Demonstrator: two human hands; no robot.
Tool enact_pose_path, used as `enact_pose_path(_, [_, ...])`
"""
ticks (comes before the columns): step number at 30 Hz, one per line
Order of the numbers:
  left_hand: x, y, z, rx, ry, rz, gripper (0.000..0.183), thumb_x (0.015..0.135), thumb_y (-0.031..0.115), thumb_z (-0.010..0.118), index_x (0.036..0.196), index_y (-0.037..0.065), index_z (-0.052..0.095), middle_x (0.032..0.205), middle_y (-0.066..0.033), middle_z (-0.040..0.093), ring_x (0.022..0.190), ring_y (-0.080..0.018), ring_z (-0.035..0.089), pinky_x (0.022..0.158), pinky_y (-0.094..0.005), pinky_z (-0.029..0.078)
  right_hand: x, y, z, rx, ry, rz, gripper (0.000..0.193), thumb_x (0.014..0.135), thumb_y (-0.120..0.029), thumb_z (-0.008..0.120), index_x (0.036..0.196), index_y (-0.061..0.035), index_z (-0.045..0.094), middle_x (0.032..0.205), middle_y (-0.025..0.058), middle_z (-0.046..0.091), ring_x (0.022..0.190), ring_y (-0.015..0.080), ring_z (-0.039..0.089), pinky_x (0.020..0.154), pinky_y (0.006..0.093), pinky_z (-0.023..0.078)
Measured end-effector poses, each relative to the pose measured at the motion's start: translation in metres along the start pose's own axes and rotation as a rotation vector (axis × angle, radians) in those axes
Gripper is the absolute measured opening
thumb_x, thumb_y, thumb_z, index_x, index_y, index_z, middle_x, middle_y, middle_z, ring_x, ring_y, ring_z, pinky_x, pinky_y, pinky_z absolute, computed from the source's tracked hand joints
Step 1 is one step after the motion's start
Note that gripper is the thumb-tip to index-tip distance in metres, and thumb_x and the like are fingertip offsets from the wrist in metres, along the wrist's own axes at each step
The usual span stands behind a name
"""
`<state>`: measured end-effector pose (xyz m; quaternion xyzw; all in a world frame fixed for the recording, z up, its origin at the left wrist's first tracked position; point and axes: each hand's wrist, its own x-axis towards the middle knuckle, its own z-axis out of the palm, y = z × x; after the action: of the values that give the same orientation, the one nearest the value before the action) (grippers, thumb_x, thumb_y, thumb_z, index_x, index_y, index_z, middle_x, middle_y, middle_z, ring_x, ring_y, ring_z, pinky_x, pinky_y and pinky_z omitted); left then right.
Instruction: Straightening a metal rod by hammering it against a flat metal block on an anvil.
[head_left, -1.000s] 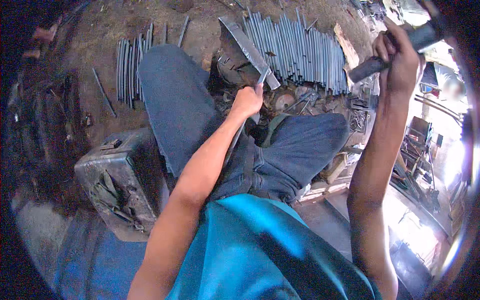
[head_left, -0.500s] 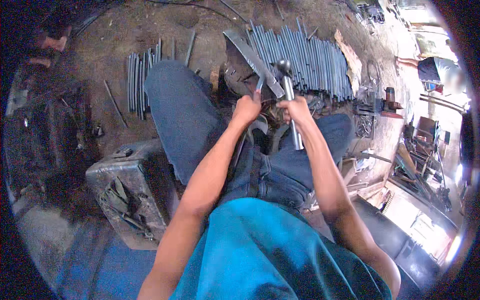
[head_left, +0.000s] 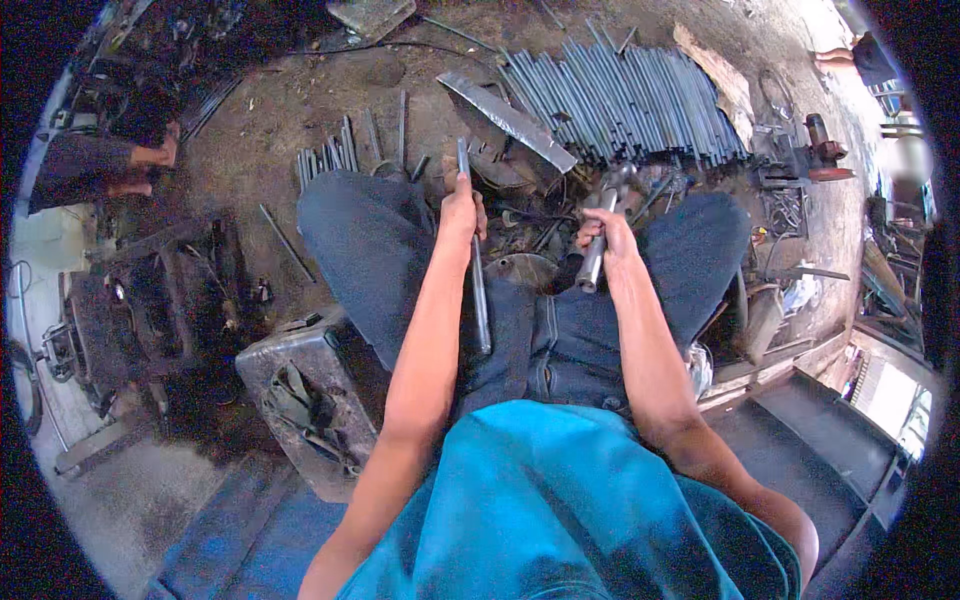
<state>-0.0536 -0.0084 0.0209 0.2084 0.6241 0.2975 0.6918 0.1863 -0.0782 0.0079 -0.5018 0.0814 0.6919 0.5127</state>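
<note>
My left hand is closed around a thin metal rod, which stands nearly lengthwise over my lap, its far end past my fingers. In my right hand is a hammer, gripped by its shiny tubular metal handle; its rounded head points away from me and is slightly blurred. Just beyond both hands, a flat, straight-edged metal bar slants above a dark clutter of metal pieces between my knees. The rod and the hammer are apart.
Many similar rods lie side by side at the far right, a smaller group beyond my left knee. A worn metal box stands by my left thigh. Another person's feet show at far left. A reddish tool sits right.
My hands have moved apart. The rod has swung from the metal bar's side to lie along my left forearm, and the hammer has come lower. The whole view has shifted.
</note>
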Motion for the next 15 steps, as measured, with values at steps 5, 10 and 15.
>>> enact_pose_path(5, [0.000,-0.012,0.000,0.074,0.025,0.008,0.052,0.093,0.058,0.041,0.074,0.010,0.048,0.054,-0.0005,0.042,0.042,-0.0147,0.044,0.038,-0.0304,0.035,0.049,0.033,-0.046,0.092,0.006,0.153,0.021,0.076,-0.008,0.062,0.066,-0.0114,0.043,0.054,0.0009,0.045,0.048,0.0149,0.047,0.050,0.0282,0.041])
enact_pose_path(10, [0.003,-0.012,0.003,0.090,0.004,0.023,0.050,0.096,0.051,0.038,0.070,0.010,0.049,0.049,0.0002,0.042,0.037,-0.0139,0.041,0.036,-0.0307,0.033,0.066,0.040,-0.055,0.289,0.165,0.406,0.013,0.071,-0.006,0.059,0.065,-0.0083,0.048,0.054,0.0043,0.049,0.048,0.0181,0.049,0.053,0.0327,0.042])
enact_pose_path(15, [0.007,-0.015,0.000,0.094,0.040,0.018,0.049,0.096,0.050,0.039,0.070,0.010,0.049,0.049,0.0001,0.041,0.037,-0.0138,0.041,0.036,-0.0300,0.033,0.059,0.036,-0.020,0.021,0.284,0.216,0.035,0.089,-0.035,0.037,0.090,-0.0042,0.054,0.079,0.0110,0.061,0.064,0.0237,0.055,0.056,0.0365,0.042])
